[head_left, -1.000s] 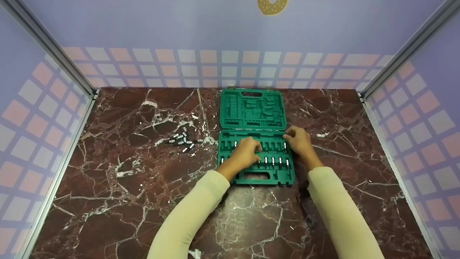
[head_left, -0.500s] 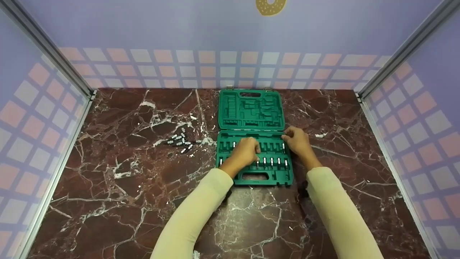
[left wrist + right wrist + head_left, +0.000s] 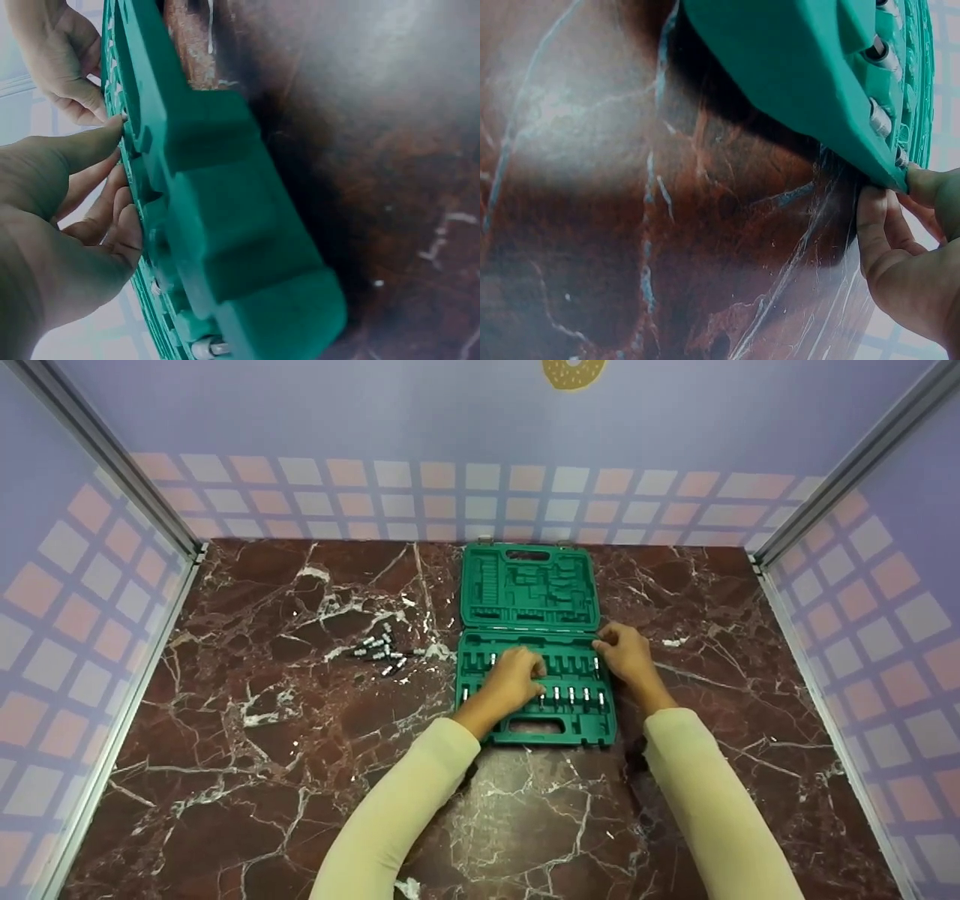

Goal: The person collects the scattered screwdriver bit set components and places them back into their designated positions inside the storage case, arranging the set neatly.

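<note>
A green moulded socket-set case lies unfolded on the marbled tabletop, its lid toward the back wall. Short silver bit sockets sit in several slots of the near half. My left hand reaches over the slots. In the left wrist view its thumb tip meets a small shiny bit socket, and its other fingertips rest against the case, apart from the thumb. At the right edge, my right hand pinches the case's corner; the right wrist view shows the thumb above and fingers below.
Left of the case lies a loose pile of bit sockets with silver and dark parts. Purple walls with pink and white squares enclose the dark red marbled tabletop at the back and sides.
The left hand shifts only slightly over the slots, its thumb moving by a small amount. My right hand keeps its grip on the case's corner. The loose pile looks the same.
</note>
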### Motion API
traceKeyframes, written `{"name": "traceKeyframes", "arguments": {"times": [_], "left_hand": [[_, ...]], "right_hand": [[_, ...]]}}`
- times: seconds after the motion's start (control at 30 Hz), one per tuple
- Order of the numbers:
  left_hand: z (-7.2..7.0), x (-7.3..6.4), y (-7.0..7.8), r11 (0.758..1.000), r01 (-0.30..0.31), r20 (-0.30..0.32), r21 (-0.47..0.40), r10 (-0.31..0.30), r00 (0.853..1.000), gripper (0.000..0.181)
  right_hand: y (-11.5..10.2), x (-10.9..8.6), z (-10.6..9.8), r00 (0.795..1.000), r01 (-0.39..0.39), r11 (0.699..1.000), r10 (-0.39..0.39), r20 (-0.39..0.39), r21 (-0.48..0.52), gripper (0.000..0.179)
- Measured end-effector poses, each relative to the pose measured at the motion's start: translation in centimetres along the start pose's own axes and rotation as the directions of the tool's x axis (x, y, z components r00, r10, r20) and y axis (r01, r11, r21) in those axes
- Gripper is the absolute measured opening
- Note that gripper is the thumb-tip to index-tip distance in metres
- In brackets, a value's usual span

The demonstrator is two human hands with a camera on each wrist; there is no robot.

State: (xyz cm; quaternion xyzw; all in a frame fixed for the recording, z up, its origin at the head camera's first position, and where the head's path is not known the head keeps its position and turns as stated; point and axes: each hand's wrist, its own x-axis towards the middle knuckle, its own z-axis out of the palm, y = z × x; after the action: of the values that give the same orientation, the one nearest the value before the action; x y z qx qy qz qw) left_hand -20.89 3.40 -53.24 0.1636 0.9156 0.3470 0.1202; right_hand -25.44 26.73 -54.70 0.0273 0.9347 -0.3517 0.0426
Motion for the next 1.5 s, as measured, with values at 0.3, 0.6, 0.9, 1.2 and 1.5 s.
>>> {"name": "traceKeyframes", "arguments": {"times": [0.3,0.6,0.9,1.2,1.5], "left_hand": [[-1.1,-0.6,-0.9,0.996,-0.073,-0.051,-0.052,0.071,0.996,0.019],[-2.4,-2.2,-3.2,0.984,-0.104,-0.156,-0.143,0.081,0.984,0.022],[-4.6,-4.1,-5.5,0.978,-0.102,-0.248,-0.184,0.054,0.967,0.022],[-6.7,-6.1,-8.5,0.975,-0.109,-0.344,-0.192,0.037,0.938,0.025],[-8.5,-8.1,-11.4,0.991,-0.058,-0.439,-0.122,-0.001,0.898,0.028]], "right_hand": [[0.0,0.1,-0.1,1.000,-0.007,1.000,0.007,-0.013,0.000,0.021],[0.2,0.0,-0.1,1.000,-0.006,1.000,0.006,-0.004,-0.007,0.021],[0.1,0.0,-0.1,1.000,0.002,1.000,-0.002,-0.001,0.004,0.022],[0.3,-0.1,0.0,1.000,0.006,1.000,-0.006,-0.001,0.011,0.020],[0.3,0.0,0.0,1.000,-0.012,1.000,0.012,-0.002,0.023,0.019]]}}
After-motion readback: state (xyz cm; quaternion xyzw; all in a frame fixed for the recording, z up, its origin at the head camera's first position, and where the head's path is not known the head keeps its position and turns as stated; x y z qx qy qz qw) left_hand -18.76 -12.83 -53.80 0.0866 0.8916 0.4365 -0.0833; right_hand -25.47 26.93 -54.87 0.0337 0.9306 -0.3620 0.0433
